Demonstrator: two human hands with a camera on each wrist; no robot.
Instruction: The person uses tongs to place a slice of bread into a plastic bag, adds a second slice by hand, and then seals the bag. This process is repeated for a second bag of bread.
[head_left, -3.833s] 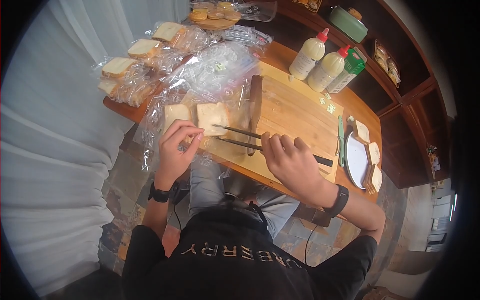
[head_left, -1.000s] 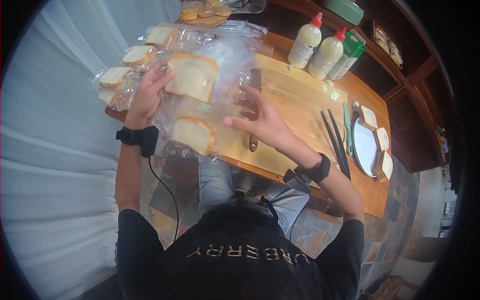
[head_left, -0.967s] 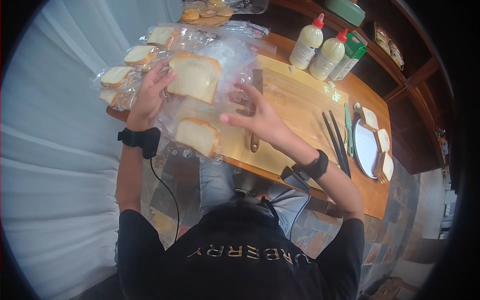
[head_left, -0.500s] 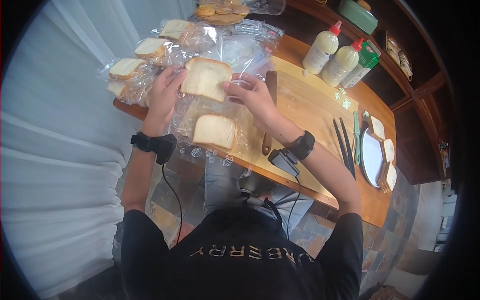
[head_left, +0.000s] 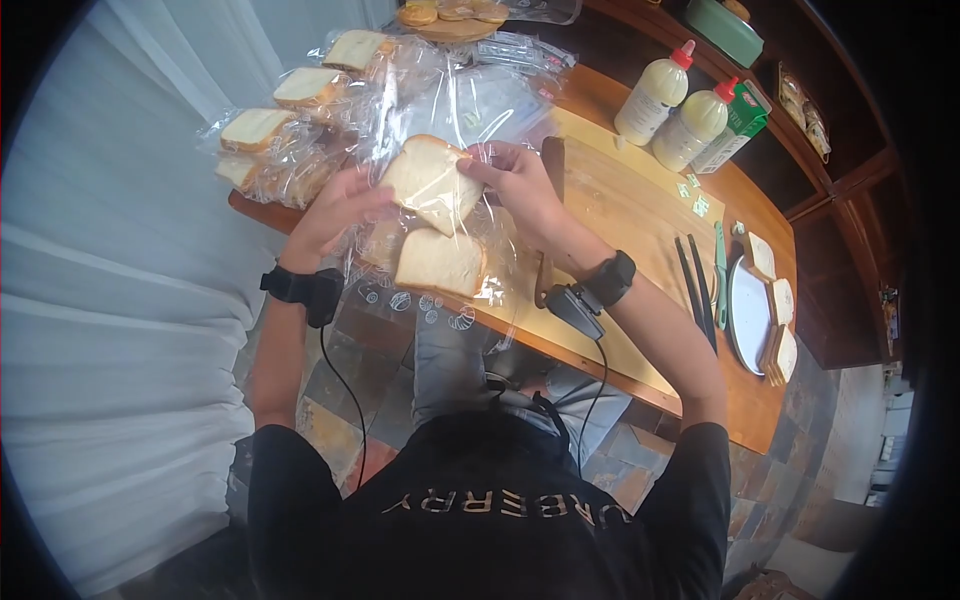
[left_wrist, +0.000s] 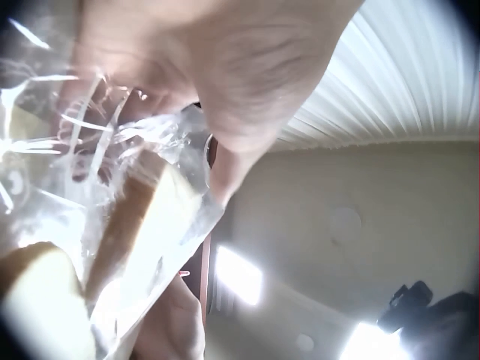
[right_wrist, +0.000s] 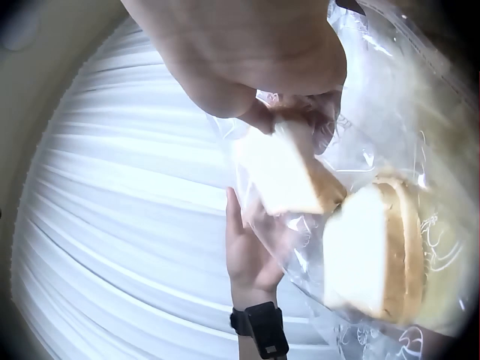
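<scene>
A slice of white bread (head_left: 433, 182) is held up in a clear plastic bag (head_left: 500, 290) with white printed drawings. My right hand (head_left: 520, 185) pinches its upper right corner through the film, thumb in front. At its left edge my left hand (head_left: 345, 210) touches the bag with loosely extended fingers, partly behind the plastic in the left wrist view. A second bread piece (head_left: 440, 263) lies lower in the bag, overlapped by the held slice's bottom corner. Two stacked slices (right_wrist: 367, 255) show there in the right wrist view.
Bagged bread (head_left: 258, 130) lines the left. A cutting board (head_left: 620, 230), black tongs (head_left: 695, 285), a green-handled knife (head_left: 721, 270), and a white plate (head_left: 750, 310) beside bread stacks (head_left: 780, 350) lie to the right. Two red-capped bottles (head_left: 655, 95) and a green carton (head_left: 735, 125) stand behind.
The right hand, which held the tongs at first, now pinches the bread. The slice has moved lower and tilted onto a corner. The left fingers have slid down its left edge and loosened.
</scene>
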